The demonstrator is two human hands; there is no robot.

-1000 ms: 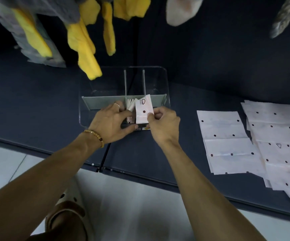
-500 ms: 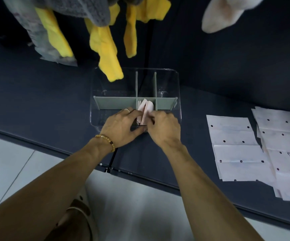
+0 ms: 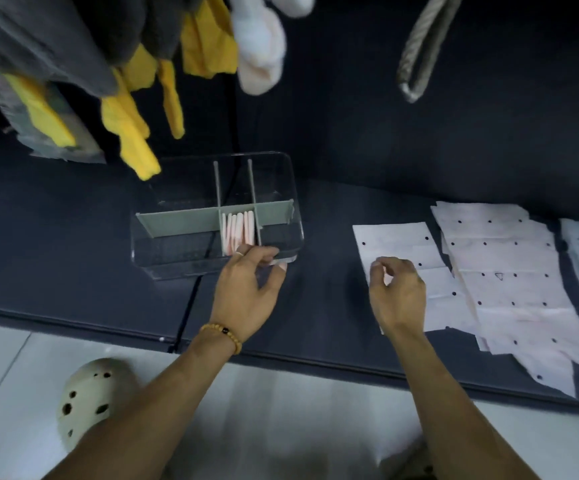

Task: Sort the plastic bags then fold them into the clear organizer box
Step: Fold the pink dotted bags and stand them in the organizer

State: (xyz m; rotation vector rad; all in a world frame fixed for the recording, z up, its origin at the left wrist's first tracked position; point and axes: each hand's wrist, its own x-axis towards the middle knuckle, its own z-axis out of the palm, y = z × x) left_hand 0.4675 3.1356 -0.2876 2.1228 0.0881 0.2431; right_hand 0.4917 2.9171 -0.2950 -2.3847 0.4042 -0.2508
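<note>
Standing folded bags, pale pink, upright.

Dark navy padded surface fills most of view, seam running toward its front edge; pale tiled floor below it, dim light. Yellow cloths, grey fabric, a white fluffy item and a grey rope loop hang overhead; cream perforated clog on the floor.
</note>
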